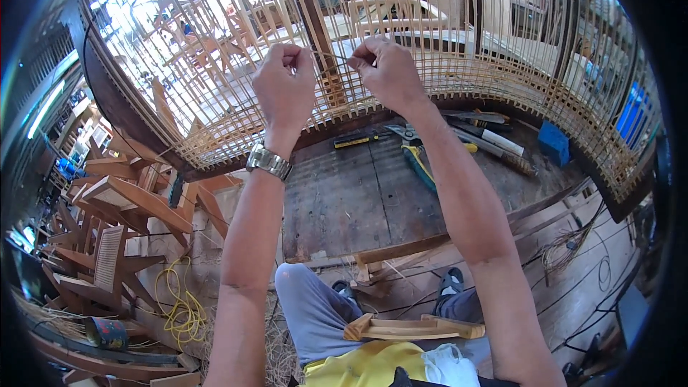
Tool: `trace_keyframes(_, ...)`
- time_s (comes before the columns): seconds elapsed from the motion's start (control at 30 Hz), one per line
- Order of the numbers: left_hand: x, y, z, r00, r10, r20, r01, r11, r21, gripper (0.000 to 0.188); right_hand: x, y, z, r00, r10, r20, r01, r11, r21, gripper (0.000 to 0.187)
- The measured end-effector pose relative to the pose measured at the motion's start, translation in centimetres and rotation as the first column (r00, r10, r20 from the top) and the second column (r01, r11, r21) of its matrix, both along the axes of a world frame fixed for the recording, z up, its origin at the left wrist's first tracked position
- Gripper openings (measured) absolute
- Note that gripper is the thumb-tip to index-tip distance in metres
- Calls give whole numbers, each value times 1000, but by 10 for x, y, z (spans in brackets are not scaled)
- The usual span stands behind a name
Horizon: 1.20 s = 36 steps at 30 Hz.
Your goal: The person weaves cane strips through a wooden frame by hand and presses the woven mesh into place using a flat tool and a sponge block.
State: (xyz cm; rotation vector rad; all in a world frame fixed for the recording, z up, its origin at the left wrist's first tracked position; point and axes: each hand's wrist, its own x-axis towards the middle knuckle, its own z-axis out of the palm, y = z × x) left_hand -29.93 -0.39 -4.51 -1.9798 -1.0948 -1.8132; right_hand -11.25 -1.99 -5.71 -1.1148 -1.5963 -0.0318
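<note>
My left hand (pixel 284 93), with a metal watch (pixel 269 162) on its wrist, is closed in a pinch before the cane panel. To its right, my right hand (pixel 390 75) is also pinched closed, thumb against forefinger. A thin cane strand (pixel 326 54) runs between the two hands; its ends are hard to follow. Just behind them stands a dark wooden frame (pixel 307 7) strung with upright cane strands. Crosswise strands are woven in along its lower part (pixel 466 75), forming an open grid. The frame's curved bottom rail rests on the wooden workbench (pixel 337 204).
On the bench lie a black-and-yellow cutter knife (pixel 356 141), pliers with yellow-and-green handles (pixel 419 165), several rod-like tools (pixel 502 145) and a blue block (pixel 553 143). Wooden chair frames (pixel 136 201) crowd the left. Yellow cord (pixel 183 308) lies on the floor, with cane scraps nearby.
</note>
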Motion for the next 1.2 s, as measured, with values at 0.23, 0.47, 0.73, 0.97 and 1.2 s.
trace_keyframes(0.23,-16,5,-2,975,177,-137,-152,973,176,14,5,-4,8,992,106,-64,-115,980,-162,13)
trace_keyframes(0.47,-5,-15,-17,996,54,-75,-72,961,-268,28,9,2,0,996,-24,91,26,1000,-13,12)
trace_keyframes(0.73,-3,0,-16,994,-60,93,87,946,-314,31,20,1,4,993,36,110,-25,995,-93,15)
trace_keyframes(0.97,-18,11,-19,813,-405,417,568,710,-416,23,20,-5,9,990,46,137,-26,990,-141,15)
trace_keyframes(1.2,-18,13,-22,767,-465,443,627,691,-360,24,18,-3,6,992,13,125,-4,998,-65,12)
